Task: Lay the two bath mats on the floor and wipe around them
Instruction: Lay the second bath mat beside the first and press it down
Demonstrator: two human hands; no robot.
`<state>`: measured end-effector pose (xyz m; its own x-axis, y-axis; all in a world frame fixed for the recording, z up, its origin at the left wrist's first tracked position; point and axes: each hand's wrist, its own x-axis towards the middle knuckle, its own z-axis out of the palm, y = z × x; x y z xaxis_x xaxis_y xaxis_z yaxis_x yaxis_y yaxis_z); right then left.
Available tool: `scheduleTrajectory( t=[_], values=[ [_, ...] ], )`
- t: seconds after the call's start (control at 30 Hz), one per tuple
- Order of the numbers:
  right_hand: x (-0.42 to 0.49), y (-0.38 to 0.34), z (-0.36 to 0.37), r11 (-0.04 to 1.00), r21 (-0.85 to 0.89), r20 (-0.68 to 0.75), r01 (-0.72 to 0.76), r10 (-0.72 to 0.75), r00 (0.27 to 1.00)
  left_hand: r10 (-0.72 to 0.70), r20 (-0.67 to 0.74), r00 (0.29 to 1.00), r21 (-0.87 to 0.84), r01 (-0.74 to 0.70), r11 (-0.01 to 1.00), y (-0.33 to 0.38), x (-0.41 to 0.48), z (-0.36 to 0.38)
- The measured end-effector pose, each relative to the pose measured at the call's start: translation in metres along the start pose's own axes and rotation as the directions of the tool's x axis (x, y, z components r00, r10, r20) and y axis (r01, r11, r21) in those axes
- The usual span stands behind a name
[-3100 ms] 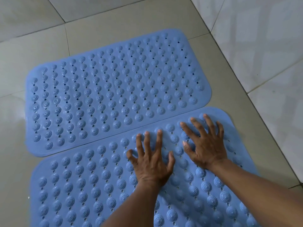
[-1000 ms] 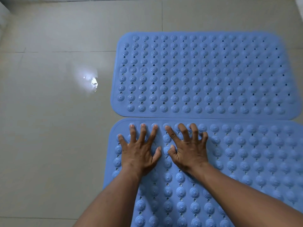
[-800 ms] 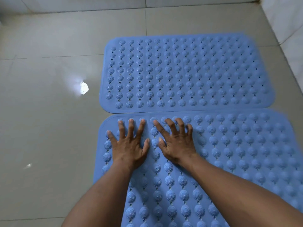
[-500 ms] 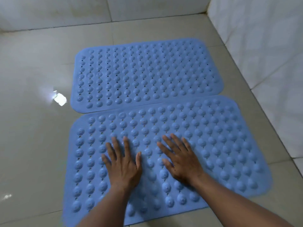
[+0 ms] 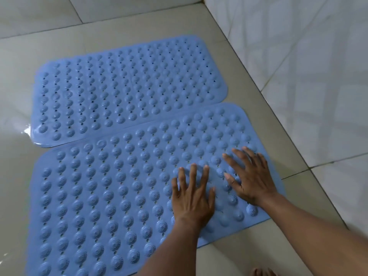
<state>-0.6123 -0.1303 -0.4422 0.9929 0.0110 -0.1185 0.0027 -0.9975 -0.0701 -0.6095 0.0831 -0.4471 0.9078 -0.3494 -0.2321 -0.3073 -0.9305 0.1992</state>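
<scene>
Tiled bathroom floor (image 5: 139, 22): left hand (image 5: 192, 198) and right hand (image 5: 252, 180), fingers splayed, gripping nothing, press the near bumpy blue rubber bath mat (image 5: 111, 196) flat, probably to seat it.

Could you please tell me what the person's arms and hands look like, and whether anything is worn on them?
Both forearms are bare as far as the frame shows: no sleeve reaches into view. The left hand and the right hand are bare too, without gloves. No ring, watch or bracelet shows on either. The fingernails look short and unpainted, though the picture is slightly blurred.
</scene>
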Motion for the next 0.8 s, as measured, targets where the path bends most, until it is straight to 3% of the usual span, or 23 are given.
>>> scheduleTrajectory(
  t=[0.27, 0.8],
  values=[
    [-0.002, 0.002, 0.018, 0.994, -0.012, -0.163, 0.108, -0.108, 0.981, -0.114, 0.003, 0.994, 0.012, 0.114, 0.993, 0.008, -0.001, 0.005],
    [0.014, 0.003, 0.012, 0.988, -0.033, -0.113, 0.148, -0.151, 0.982, -0.167, 0.084, 0.982, 0.040, 0.164, 0.986, 0.019, 0.006, 0.004]
  ],
)
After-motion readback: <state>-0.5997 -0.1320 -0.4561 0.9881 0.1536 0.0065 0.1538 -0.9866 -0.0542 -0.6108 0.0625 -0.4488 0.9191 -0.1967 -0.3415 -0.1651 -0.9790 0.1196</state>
